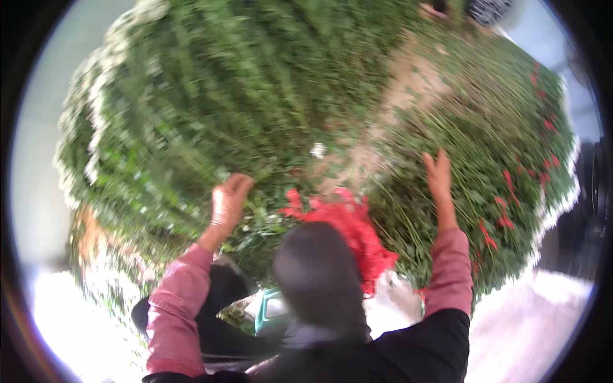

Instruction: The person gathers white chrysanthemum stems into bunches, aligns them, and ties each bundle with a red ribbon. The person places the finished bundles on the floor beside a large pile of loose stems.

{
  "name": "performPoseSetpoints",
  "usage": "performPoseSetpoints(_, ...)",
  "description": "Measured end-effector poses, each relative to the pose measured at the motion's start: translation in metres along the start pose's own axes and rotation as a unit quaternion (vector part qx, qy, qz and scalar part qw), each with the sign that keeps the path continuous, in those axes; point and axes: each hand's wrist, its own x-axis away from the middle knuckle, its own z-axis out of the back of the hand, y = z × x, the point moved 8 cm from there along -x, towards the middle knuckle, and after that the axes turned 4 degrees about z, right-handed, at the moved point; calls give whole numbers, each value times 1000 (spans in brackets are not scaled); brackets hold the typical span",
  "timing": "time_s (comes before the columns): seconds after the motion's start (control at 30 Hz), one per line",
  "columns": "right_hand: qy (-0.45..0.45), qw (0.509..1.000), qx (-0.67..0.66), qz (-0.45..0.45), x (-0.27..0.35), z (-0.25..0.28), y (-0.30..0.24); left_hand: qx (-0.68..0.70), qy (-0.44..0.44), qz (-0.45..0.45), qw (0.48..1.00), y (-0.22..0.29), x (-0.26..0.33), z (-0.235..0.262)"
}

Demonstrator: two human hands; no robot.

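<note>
A large heap of leafy green flower stems [242, 83] with white blossoms [92, 121] along its outer edge fills the left and far side. At the near edge of that heap is my left hand [228, 199], its fingers drawn together. Blur and leaves hide what, if anything, they hold. Over a second pile of cut stems [472, 140] at the right, my right hand [439, 175] is open, fingers apart, with nothing visible in it. A tangle of red strips [348, 223] lies between my two arms.
Red ties [504, 214] show among the right-hand stems. A bare brown strip [408, 80] strewn with leaf bits separates the two piles. Close to my body are a green plastic stool [273, 309] and a white sack-like thing [393, 300]. Part of another person's hand [433, 11] appears at the top.
</note>
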Motion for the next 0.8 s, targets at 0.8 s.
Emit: performPoseSetpoints(0.8,-226,859,-374,267,158,-233,-701,215,171,142,951,-58,55,250)
